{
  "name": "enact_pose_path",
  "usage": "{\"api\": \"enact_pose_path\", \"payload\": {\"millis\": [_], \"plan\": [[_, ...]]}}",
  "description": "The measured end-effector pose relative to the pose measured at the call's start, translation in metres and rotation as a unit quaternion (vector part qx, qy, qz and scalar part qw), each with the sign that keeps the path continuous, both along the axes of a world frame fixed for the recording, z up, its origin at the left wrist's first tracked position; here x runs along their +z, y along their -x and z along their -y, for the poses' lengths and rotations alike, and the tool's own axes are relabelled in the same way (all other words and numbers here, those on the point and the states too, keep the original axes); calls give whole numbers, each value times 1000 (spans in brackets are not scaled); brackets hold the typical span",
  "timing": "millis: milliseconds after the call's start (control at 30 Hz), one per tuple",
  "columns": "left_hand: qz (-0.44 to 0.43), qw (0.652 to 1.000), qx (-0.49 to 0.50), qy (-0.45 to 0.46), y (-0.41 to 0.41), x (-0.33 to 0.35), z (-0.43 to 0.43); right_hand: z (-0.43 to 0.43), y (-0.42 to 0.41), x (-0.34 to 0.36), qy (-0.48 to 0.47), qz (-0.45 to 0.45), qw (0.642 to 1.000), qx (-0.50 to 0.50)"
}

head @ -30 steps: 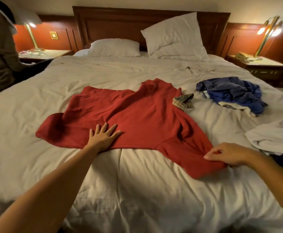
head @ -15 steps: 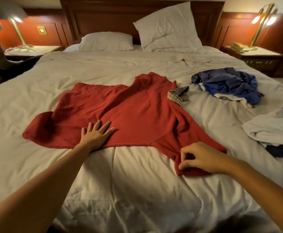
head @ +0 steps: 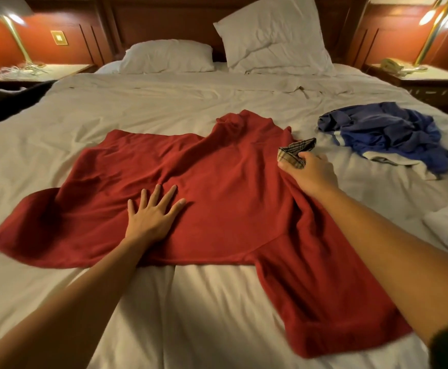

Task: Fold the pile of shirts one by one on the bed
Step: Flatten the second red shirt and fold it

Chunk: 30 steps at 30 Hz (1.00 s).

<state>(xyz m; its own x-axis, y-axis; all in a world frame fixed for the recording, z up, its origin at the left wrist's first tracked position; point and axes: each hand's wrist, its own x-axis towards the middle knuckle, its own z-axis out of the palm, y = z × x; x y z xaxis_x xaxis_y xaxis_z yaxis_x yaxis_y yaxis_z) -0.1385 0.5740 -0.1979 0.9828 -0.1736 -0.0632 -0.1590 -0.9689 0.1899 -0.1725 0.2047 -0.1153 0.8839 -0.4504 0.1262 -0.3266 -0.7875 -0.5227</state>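
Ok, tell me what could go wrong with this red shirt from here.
1. The right hand pinches the collar of the red shirt; a tug could skew the cloth, since only the flat left hand pins it.
2. Ridges cross the shirt's middle, so folding now may trap creases.

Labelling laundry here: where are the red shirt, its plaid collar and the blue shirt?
red shirt [head: 230,187], head view, middle of its body.
plaid collar [head: 294,148], head view, checked lining.
blue shirt [head: 382,130], head view, crumpled middle.
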Motion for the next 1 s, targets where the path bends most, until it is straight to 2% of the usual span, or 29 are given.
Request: {"api": "enact_pose_path", "payload": {"millis": [100, 200, 300, 367, 433, 467, 567, 667, 733, 800, 900, 1000], "plan": [[4, 1000, -3, -14, -13, -4, 1, 4, -30, -15, 11, -40, 999, -11], [0, 1000, 8, -9, -21, -4, 2, 17, -37, -22, 19, 36, 999, 13], [2, 1000, 7, -10, -24, -4, 4, 54, -17, -25, -124, 134, 978, -104], [6, 1000, 5, -9, -25, -4, 4, 84, 6, -37, -264, 134, 934, -199], [8, 1000, 4, -8, -23, -3, 4, 98, 25, -45, -368, 149, 890, -226], [8, 1000, 4, -6, -22, -2, 4, 92, 34, -42, -379, 154, 885, -220], [5, 1000, 6, 3, -17, 1, 3, 63, 62, -32, -269, 103, 941, -176], [4, 1000, 7, 13, -6, 5, 3, 35, 91, -32, -203, 44, 973, -102], [5, 1000, 2, 0, 3, 6, 2, 27, 101, -36, -197, 5, 979, -47], [0, 999, -17, -32, 13, 7, -2, 26, 110, -35, -186, 10, 982, -24], [-6, 996, -46, -74, 24, 8, -8, 41, 128, -33, -148, 57, 985, -72], [-19, 997, -43, -67, 33, 10, -13, 57, 156, -31, -91, 22, 992, -87]]}}
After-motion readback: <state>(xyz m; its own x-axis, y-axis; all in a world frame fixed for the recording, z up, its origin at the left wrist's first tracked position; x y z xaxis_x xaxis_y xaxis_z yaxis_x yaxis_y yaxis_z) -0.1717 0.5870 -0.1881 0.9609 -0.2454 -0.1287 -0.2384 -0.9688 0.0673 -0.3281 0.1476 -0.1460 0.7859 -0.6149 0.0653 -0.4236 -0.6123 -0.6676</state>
